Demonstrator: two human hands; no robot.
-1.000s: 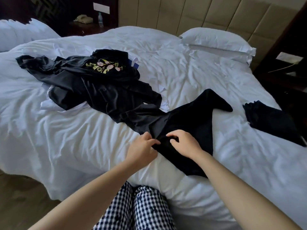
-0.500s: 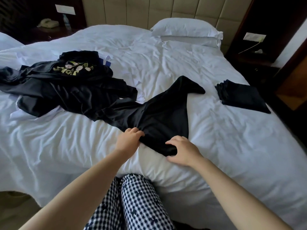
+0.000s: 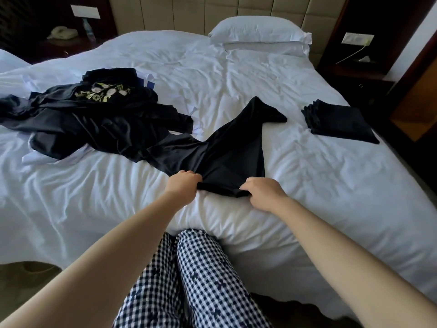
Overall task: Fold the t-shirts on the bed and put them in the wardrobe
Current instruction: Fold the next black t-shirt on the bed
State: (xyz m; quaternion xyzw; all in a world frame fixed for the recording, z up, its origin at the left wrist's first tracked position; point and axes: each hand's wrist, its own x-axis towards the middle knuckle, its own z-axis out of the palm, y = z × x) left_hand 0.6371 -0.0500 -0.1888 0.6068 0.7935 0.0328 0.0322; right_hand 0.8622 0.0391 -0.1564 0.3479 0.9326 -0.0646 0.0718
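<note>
1. Two hands on one black t-shirt (image 3: 227, 152): left hand (image 3: 183, 185) has its fingers curled round the left end of the near hem, right hand (image 3: 262, 192) pinches the right end
2. Hands are apart, with a short bunched strip of hem stretched between them; both clamped on fabric
3. Both hands sit at the near edge of the bed (image 3: 331, 185), just above the person's checked trousers (image 3: 201, 275)
4. T-shirt lies on the white cover and runs away from the hands toward mid-bed; one sleeve sticks out at its far right, its left side touches the pile
5. Pile of dark clothes (image 3: 94, 129) on the left half of the bed, unfolded and tangled; top piece carries a yellow and white floral print (image 3: 104, 93); white fabric shows under the pile's edges
6. Folded black garment (image 3: 338, 121) on the right side of the bed near its edge, well apart from the held t-shirt
7. Pillow (image 3: 257, 31) at the head of the bed against the padded headboard (image 3: 212, 13)
8. Far left, beyond the bed: telephone (image 3: 62, 33) with a bottle (image 3: 88, 31) beside it on a dark nightstand
</note>
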